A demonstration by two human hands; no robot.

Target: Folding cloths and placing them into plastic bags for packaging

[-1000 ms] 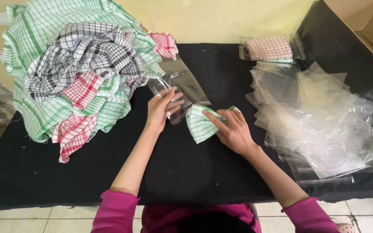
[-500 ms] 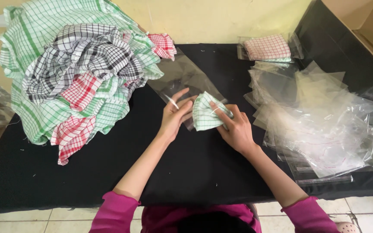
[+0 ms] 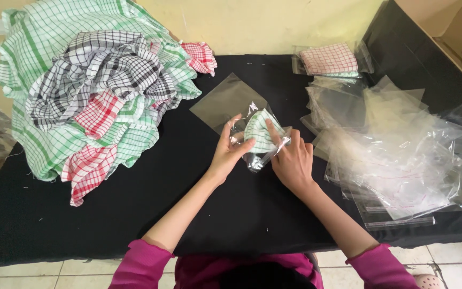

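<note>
Since the earlier frames your folded green-checked cloth (image 3: 259,136) has gone from lying bare beside the clear plastic bag (image 3: 241,107) to sitting mostly inside it, and both hands have closed in around it. From the head view, your left hand (image 3: 230,152) has its fingers curled, pinching the bag's open edge, while your right hand (image 3: 293,159) presses extended fingers against the cloth through the mouth of the bag. Judging by this, the cloth is nearly in but the bag is unsealed. One packed red-checked cloth (image 3: 330,59) lies at the far edge of the black table (image 3: 135,214); a heap of loose checked cloths (image 3: 92,91) sits to your left, and empty bags (image 3: 397,144) are piled on your right.
</note>
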